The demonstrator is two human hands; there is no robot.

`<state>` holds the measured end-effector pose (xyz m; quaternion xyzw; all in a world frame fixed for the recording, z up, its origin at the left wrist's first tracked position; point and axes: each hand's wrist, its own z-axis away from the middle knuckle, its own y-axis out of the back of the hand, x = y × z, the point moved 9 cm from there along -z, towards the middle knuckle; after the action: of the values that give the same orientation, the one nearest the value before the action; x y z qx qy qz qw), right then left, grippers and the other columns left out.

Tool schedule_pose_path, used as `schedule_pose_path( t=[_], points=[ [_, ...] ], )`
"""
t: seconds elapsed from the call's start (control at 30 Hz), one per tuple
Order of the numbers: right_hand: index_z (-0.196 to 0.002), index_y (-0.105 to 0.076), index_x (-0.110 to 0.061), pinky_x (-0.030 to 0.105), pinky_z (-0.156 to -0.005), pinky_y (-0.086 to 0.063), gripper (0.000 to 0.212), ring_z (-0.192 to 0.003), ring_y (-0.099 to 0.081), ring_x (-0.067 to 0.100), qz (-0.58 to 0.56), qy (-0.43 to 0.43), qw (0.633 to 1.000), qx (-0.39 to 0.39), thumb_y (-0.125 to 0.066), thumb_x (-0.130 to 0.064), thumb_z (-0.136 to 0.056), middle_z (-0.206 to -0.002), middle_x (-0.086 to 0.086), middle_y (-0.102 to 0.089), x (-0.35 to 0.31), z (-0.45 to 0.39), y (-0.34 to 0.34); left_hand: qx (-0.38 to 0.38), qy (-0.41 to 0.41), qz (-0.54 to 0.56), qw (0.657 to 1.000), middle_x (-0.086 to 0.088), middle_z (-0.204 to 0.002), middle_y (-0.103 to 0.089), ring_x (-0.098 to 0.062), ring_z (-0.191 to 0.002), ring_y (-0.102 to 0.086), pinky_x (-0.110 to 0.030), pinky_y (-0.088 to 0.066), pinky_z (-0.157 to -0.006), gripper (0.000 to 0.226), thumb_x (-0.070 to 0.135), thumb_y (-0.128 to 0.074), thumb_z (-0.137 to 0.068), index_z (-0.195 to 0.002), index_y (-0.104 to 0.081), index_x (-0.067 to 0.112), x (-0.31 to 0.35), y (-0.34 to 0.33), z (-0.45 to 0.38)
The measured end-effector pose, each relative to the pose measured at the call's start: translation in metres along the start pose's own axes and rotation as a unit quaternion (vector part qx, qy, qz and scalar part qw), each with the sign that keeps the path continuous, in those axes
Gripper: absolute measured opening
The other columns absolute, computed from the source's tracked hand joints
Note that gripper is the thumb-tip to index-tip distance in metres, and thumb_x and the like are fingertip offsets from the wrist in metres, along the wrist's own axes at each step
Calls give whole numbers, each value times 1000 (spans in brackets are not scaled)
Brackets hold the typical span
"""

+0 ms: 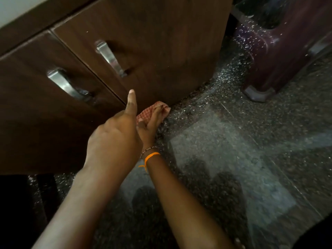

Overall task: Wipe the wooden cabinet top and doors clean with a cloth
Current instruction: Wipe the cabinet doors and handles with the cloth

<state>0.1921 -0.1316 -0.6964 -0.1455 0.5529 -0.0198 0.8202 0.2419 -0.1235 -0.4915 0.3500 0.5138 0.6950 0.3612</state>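
One cloth (pixel 156 110), crumpled, axis unclear.

A speckled stone floor (pixel 233 150) spreads beneath and right of the hands. A maroon plastic stool (pixel 280 51) stands far up-right of them.

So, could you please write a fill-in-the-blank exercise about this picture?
1. The right hand presses a checked ____ at the bottom of the cabinet door.
2. The right wrist wears an ____ thread.
3. Each door has one ____ handle.

Missing words: cloth; orange; metal
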Motion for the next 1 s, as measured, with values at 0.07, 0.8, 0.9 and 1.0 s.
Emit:
schedule_pose_path(
  t=[0.07, 0.8, 0.9, 1.0],
  points=[
    [-146, -17, -6, -5, -99, -9, 76, -123, -5, -23, 1, 55, 997, 50, -46, 14, -78, -139, -21, -1, -18, 4, 9, -3, 14, 16, 1000, -7, -120, -58, -35, -102, -57, -41, -44, -81, 67, 26, -30, -87, -149, -5, 32, -11, 3, 3],
    [-140, -22, 10, 33, -107, -15, 67, -127, -11, 26, 214, 106, 954, 183, -50, 11, -78, -145, 31, -15, 2, -10, 10, -118, 27, 47, 992, -1, -116, -62, -29, -107, -58, -44, -48, -90, 68, 15, -38, -92, -148, -5, 31, -49, -49, -4],
    [-142, -9, 10, 34, -116, -11, 69, -138, -5, 28, 181, 55, 969, 160, -36, 15, -79, -148, 28, -5, 18, -24, 15, -133, 35, 45, 990, -1, -115, -62, -28, -104, -59, -44, -49, -88, 70, 12, -40, -92, -148, -5, 33, -53, -56, -3],
    [-145, -1, 3, 40, -116, -21, 75, -137, -18, 36, 122, -21, 982, 146, -35, 16, -80, -148, 24, -5, 25, -31, 20, -136, 42, 37, 989, -3, -118, -61, -30, -108, -57, -41, -47, -89, 70, 13, -42, -91, -148, -7, 33, -55, -58, -5]
  ],
)
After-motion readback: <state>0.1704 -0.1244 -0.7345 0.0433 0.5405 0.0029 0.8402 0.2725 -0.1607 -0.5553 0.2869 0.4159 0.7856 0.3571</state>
